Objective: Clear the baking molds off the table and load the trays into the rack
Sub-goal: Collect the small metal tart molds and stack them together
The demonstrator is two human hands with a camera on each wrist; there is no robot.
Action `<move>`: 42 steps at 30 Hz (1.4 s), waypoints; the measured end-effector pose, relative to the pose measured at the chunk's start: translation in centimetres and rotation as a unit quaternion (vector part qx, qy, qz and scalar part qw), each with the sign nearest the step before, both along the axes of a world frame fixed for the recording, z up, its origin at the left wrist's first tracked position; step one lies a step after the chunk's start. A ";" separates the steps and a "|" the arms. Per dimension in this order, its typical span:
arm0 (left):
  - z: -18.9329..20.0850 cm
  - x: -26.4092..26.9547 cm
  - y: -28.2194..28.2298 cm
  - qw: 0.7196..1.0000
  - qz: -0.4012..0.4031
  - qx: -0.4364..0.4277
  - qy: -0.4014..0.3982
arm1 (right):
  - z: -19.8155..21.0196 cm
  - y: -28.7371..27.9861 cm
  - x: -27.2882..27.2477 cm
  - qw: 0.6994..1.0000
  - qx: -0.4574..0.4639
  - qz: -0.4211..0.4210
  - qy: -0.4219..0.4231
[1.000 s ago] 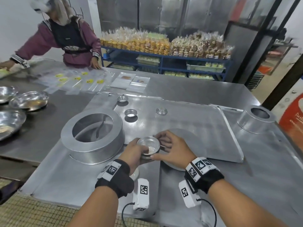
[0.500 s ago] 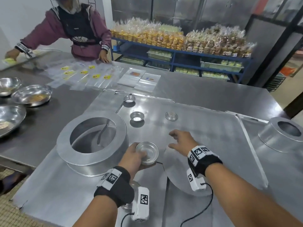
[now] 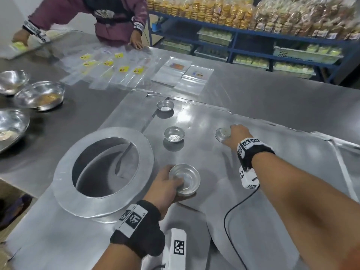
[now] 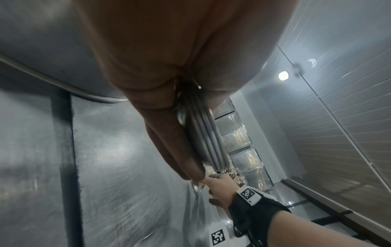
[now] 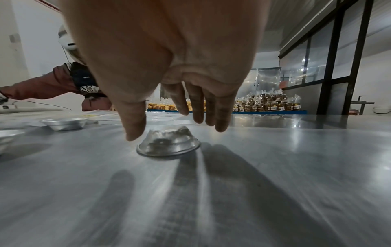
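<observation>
Left hand, nearest, holds a stack of nested molds with thumb inside the rim and fingers curled under. The left wrist view shows several thin rims edge-on, clamped between thumb and fingers; the head view shows only the top cup. Just left of those fingers stands a big ring mold, its wall close, little room that side. Bare tray sheet lies open ahead of them.

Right hand is farther out over an upside-down mold lying on the sheet. Fingers are spread apart, pointing down around it; the thumb tip looks near its side, contact unclear. The head view hides the fingertips.

Left of the right fingers sits an upright mold, and beyond it another mold near the sheet's far edge. Farther on the desk: plastic bags.
</observation>
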State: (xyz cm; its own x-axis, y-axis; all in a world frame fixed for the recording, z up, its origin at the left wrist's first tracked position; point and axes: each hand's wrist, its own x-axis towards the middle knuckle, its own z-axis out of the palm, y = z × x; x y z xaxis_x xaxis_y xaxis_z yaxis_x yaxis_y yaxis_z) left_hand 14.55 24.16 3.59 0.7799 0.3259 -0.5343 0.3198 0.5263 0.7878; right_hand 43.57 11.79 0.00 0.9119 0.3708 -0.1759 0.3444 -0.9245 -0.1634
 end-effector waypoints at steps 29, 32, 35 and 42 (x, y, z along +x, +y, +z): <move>3.1 -12.7 2.1 1.000 -0.024 -0.004 0.002 | 8.8 0.8 -20.8 0.951 0.298 0.077 -0.011; 3.5 -14.7 2.5 1.000 -0.013 -0.008 0.010 | 10.5 0.7 -27.2 0.917 0.386 0.105 0.015; 4.3 -16.3 2.8 1.000 0.001 -0.021 -0.001 | 11.0 0.8 -32.9 0.877 0.463 0.121 0.043; 5.6 -19.3 3.9 0.995 -0.078 0.006 -0.057 | 9.1 0.9 -40.1 0.857 0.490 0.141 0.080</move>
State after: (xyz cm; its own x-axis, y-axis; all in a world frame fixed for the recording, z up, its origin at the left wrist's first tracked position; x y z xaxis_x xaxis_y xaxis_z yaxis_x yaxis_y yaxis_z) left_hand -4.75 28.06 9.17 0.8772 0.2015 -0.4358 0.3052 0.4667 0.8301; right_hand 3.49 12.70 9.06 0.7549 0.6138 0.2312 0.4321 -0.2002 -0.8793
